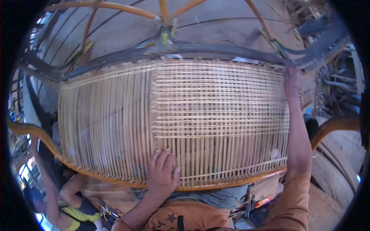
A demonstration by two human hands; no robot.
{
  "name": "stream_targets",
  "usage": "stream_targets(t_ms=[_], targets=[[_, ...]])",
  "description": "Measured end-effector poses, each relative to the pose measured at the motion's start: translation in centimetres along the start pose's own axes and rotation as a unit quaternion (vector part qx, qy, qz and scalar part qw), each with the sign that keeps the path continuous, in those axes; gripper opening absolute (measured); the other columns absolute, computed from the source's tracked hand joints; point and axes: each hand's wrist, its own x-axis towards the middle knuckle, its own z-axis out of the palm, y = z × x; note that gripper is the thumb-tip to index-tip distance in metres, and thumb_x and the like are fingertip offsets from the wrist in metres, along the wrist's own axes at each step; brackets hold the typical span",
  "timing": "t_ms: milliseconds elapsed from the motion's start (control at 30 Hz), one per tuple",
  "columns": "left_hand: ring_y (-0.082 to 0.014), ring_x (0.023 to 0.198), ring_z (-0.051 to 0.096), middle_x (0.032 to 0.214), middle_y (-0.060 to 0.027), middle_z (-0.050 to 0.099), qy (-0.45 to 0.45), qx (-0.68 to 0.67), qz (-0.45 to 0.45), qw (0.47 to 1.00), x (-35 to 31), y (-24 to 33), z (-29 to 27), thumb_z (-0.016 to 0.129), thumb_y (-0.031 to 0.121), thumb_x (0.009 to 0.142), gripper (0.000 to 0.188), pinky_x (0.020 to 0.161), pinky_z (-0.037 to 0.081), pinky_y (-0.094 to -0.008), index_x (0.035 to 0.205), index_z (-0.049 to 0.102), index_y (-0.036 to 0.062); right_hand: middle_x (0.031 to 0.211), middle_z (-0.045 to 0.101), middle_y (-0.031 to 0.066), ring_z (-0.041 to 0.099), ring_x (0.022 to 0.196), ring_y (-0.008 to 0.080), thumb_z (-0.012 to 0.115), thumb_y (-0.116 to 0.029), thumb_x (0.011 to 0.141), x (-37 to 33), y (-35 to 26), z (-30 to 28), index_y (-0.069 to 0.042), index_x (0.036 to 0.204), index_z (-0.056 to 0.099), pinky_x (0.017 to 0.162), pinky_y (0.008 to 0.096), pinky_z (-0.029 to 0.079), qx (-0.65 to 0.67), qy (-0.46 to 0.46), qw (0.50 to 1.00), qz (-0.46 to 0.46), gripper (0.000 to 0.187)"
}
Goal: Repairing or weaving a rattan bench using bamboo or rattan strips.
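A large rattan seat panel point(216, 152) stretches in front of me, its pale strands fixed to an orange-brown cane frame point(231, 184) on the near side. Many crosswise strands are woven through the right half; the left half has mostly lengthwise strands, with a few across its far edge. My left hand point(163, 171) rests on the panel near its front edge, by the middle bar, with slightly bent fingers apart. Reaching along the right side, my right hand point(293, 81) is at the far right corner beside the dark frame rail. It is blurred, and its fingers are hard to make out.
Curved cane legs point(163, 11) extend beyond the panel at the far side. Another person point(71, 210) sits at the lower left, with an arm raised toward the frame. Tools point(108, 210) lie near that person. Wood pieces point(337, 161) lie at right.
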Motion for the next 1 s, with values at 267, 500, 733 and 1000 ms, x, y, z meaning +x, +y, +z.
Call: stream_targets(t_ms=[267, 500, 733, 1000], targets=[[-0.0323, 0.121, 0.040, 0.123, -0.0143, 0.049, 0.013, -0.050, 0.038, 0.998, 0.2, -0.3, -0.2, 0.063, 0.014, 0.077, 0.041, 0.106, 0.030, -0.0424, 0.115, 0.054, -0.0008, 0.106, 0.061, 0.0212, 0.055, 0.101, 0.0387, 0.057, -0.014, 0.084, 1.7, 2.7, 0.5, -0.002, 0.104, 0.064, 0.090, 0.0441, 0.042, -0.073, -0.061, 0.994, 0.045, 0.024], [-0.0314, 0.112, 0.051, 0.115, -0.0164, 0.054, -0.011, -0.177, 0.015, 0.984, 1.1, -0.8, -3.0, 0.061, 0.014, 0.082, 0.026, 0.097, 0.042, -0.0417, 0.104, 0.058, 0.0021, 0.121, 0.057, 0.0162, 0.051, 0.117, 0.0277, 0.052, -0.018, 0.093, -2.8, -6.2, -7.9, -0.001, 0.122, 0.054, 0.095, 0.0385, 0.041, 0.194, 0.013, 0.973, 0.126, 0.034], [-0.0317, 0.084, 0.057, 0.084, -0.0139, 0.059, 0.281, 0.110, 0.090, 0.949, 18.1, -12.8, -7.8, 0.051, 0.013, 0.085, 0.015, 0.075, 0.046, -0.0439, 0.093, 0.061, 0.0049, 0.116, 0.060, 0.0114, 0.054, 0.107, 0.0200, 0.052, -0.020, 0.095, -16.5, -4.8, -17.5, 0.003, 0.116, 0.058, 0.094, 0.0296, 0.039, 0.204, -0.010, 0.950, 0.237, 0.032], [-0.0293, 0.097, 0.055, 0.099, -0.0096, 0.062, 0.120, 0.159, 0.060, 0.978, 25.2, -18.0, -6.1, 0.058, 0.018, 0.082, 0.017, 0.086, 0.045, -0.0424, 0.094, 0.066, 0.0076, 0.118, 0.059, 0.0130, 0.054, 0.108, 0.0197, 0.051, -0.017, 0.096, -29.7, -3.1, -17.0, 0.003, 0.120, 0.056, 0.096, 0.0298, 0.039, 0.233, 0.112, 0.891, 0.374, 0.031]])
